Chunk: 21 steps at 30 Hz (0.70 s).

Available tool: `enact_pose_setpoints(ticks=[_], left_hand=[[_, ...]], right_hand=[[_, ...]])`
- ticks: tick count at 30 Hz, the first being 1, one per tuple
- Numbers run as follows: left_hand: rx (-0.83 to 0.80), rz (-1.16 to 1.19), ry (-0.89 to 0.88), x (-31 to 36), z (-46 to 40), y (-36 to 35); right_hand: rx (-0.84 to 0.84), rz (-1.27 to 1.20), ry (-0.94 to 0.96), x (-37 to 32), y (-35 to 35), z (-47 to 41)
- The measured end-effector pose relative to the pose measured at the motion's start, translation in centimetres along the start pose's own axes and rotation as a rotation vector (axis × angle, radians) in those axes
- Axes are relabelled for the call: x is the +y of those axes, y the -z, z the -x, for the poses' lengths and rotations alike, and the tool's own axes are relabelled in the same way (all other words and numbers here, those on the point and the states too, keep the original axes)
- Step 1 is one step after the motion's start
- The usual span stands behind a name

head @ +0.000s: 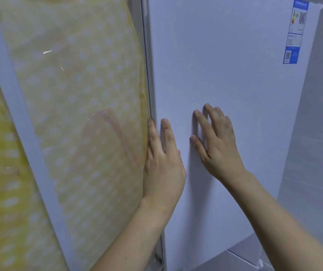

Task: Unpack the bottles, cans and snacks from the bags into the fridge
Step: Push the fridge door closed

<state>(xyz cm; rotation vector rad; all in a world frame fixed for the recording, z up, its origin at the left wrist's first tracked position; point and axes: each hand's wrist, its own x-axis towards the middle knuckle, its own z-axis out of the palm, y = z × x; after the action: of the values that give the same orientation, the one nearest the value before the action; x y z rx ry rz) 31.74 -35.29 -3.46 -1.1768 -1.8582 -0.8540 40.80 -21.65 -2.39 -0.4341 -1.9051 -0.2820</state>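
Observation:
A white fridge door (235, 61) fills the middle and right of the head view and appears closed. My left hand (161, 163) lies with straight fingers at the door's left edge, fingertips up by the seam. My right hand (216, 142) is flat against the door face, fingers spread and pointing up-left. Neither hand holds anything. No bags, bottles, cans or snacks are in sight.
A glass pane with a yellow dotted curtain (74, 106) behind it stands to the left of the fridge, crossed by a white frame bar (13, 90). An energy label sticker (296, 30) sits at the door's top right. A pale tiled wall (321, 133) is at the right.

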Motion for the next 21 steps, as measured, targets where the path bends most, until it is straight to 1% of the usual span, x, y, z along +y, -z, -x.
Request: enact_pose_setpoints(ticks=[4,7,11,14,21], left_hand=[[-0.009,-0.004,0.07,-1.4,-1.8,-3.3],[0.021,-0.003,0.108,-2.3,-3.3,-5.7],[0.064,0.029,0.162,-2.8,-5.4,-9.0],[0.093,-0.005,0.219,-3.4,-6.9,-11.5],[0.115,0.132,0.231,-5.1,-10.6,-17.6]], right_hand=[[-0.001,0.091,-0.001,1.4,-2.9,-1.3],[0.01,0.125,0.043,2.7,-5.0,-2.3],[0.077,0.179,0.046,5.0,-7.5,-3.6],[0.139,0.234,0.034,7.1,-9.1,-4.7],[0.186,0.3,0.071,9.4,-13.5,-6.4]])
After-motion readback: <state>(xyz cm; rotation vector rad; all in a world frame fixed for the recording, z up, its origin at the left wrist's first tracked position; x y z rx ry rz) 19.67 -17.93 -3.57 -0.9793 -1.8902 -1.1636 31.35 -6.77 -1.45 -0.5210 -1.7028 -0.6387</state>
